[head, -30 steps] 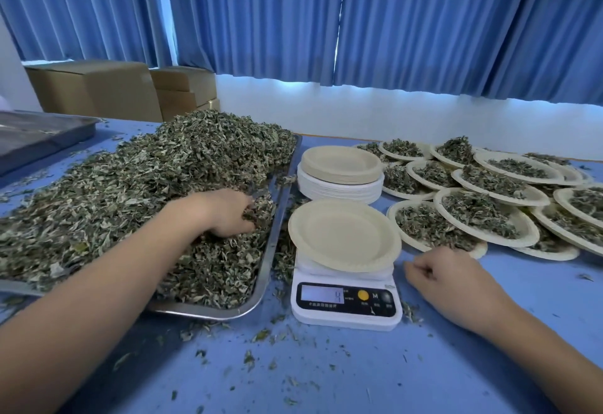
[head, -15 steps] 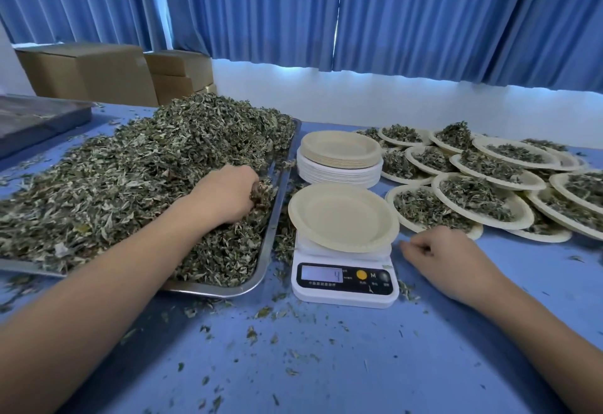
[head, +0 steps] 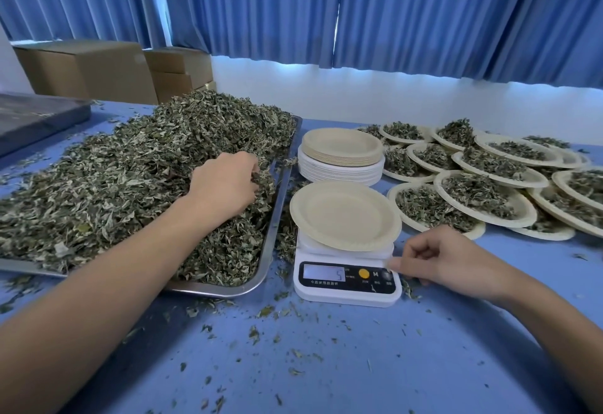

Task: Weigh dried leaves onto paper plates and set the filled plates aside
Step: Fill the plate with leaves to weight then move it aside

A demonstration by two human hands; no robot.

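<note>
dried leaves [head: 114, 185] — crumpled grey-green, left hand [head: 225, 182] clutching a fistful, right hand [head: 440, 257] curled empty by scale [head: 346, 283]

One camera only, riding on the person's head, wide-angle, tipped forward and down over the blue table [head: 359, 364]. Close in: the scale [head: 346, 283] sits near, centre frame. The tray [head: 280, 205] lies left of it. Further off, the curtains [head: 424, 22] close the top, their lines bowed by the lens.
</note>
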